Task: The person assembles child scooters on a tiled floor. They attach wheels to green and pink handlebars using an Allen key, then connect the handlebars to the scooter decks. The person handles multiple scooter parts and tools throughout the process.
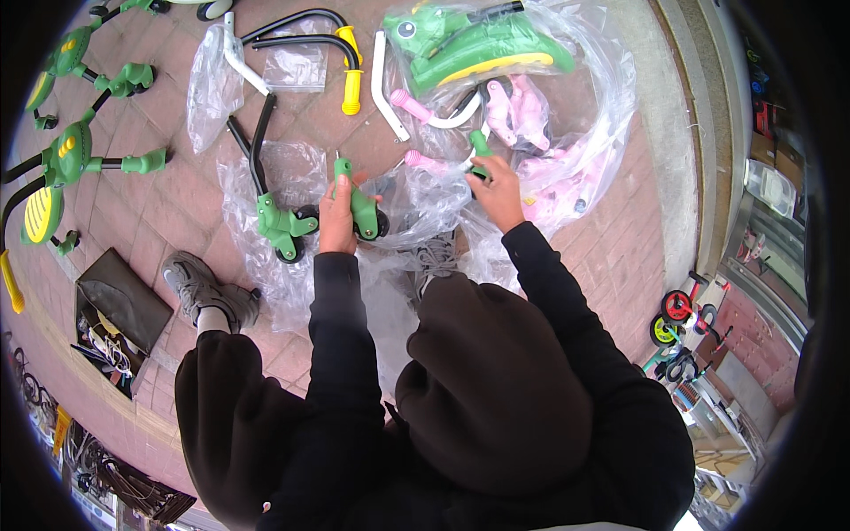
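My left hand [336, 215] grips a green plastic wheel bracket [361, 205] with small black wheels, held over clear plastic wrapping [266, 186]. My right hand [496, 190] is closed on the green grip [479, 146] of a white bar, just above a pink-tipped piece [425, 163]. A second green wheel bracket [282, 228] on a black tube lies left of my left hand. Beyond my hands, a green frog-shaped toy body [469, 40] sits in a clear bag beside pink parts [522, 106].
Black handlebars with yellow grips [351, 75] lie at the top centre. Assembled green ride-on toys [66, 150] stand at the left. An open dark tool box [119, 314] sits by my left shoe [199, 288]. A stone kerb [682, 133] runs along the right, with small bikes [677, 327] beyond.
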